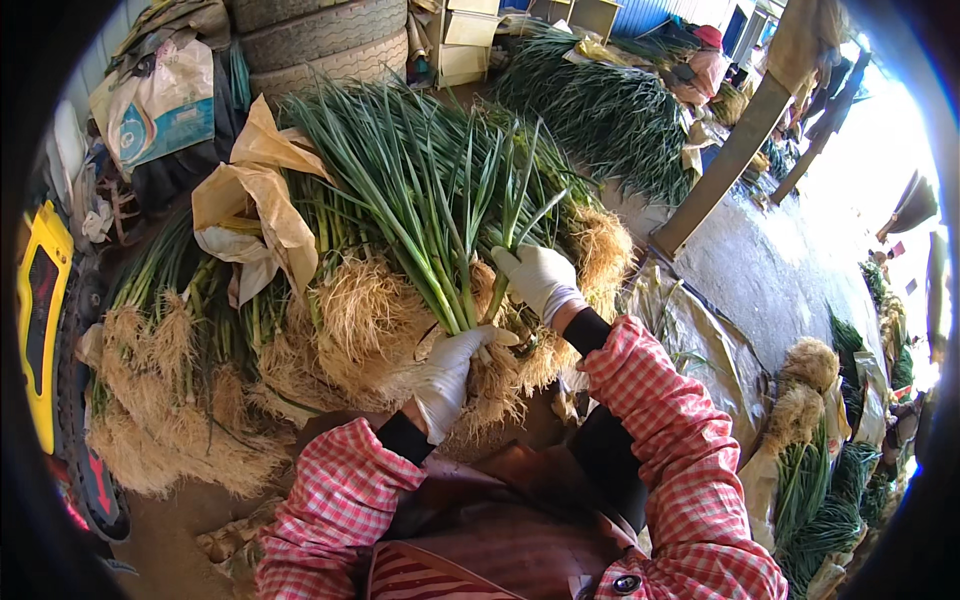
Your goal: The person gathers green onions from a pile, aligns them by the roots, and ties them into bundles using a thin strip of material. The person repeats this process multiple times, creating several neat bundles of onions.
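Far left, a yellow panel [45,385] stood on edge, dark in its middle, and just right of it came a heap of roots [195,440], pale, shaggy and spilling down below green stalks. Above that heap hung a pale sack [165,130] with a blue patch, crumpled over something dark. Next along, a tan sheet [270,205], creased and folded, sat among the stalks, and behind it rose the stacked tyres [330,45].

Then the middle, and here was the action! The left hand [447,380], in a white glove, had its fingers closed round the lower ends of a bunch of green onions [425,255], the leaves fanning up and away over the main pile [365,300]. Right beside it, the right hand [542,282], gloved in white too, had thumb and fingers pinched on a single onion stalk [513,210], close to the bunch, its leaves forking upward. Dark cuffs and red checked sleeves [665,420] ran back from both wrists.

Beyond the hands, at the upper right, a second pile [600,115] of long green leaves spread across the floor, with a slanting post [728,150] just right of it. And at the far right, more bundles [800,450] lay with their roots toward the top.
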Available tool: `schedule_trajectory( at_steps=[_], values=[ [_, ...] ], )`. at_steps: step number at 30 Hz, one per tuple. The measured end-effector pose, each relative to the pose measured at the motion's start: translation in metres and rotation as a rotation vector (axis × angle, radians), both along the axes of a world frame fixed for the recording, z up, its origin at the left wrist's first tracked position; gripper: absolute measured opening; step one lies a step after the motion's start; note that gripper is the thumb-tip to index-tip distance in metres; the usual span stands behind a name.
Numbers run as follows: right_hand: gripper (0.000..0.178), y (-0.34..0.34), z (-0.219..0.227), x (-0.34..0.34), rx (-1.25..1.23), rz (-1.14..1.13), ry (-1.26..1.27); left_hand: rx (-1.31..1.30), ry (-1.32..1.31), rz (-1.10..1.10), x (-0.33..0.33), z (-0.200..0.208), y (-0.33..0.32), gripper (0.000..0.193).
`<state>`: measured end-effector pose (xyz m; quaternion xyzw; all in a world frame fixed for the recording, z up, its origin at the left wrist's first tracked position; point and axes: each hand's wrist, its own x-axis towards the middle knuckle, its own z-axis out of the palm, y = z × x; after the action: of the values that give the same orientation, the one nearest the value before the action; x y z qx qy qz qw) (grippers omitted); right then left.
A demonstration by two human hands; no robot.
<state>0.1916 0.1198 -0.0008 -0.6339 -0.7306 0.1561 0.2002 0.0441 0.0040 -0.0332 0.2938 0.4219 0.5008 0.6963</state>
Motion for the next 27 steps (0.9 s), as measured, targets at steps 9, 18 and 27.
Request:
schedule_trajectory(
  at_steps=[9, 18, 27],
  values=[
    [0.028, -0.042, 0.023, -0.005, -0.460, 0.166, 0.947, 0.057, -0.102, 0.157, -0.003, 0.004, -0.003, 0.018],
    [0.034, -0.053, 0.029, -0.002, -0.758, 0.379, 1.032, 0.069, -0.016, 0.102, -0.008, -0.010, 0.005, 0.025],
    [0.034, -0.077, 0.039, -0.012, -0.619, 0.600, 1.093, 0.077, -0.216, -0.061, -0.020, -0.026, 0.009, 0.040]
  ],
)
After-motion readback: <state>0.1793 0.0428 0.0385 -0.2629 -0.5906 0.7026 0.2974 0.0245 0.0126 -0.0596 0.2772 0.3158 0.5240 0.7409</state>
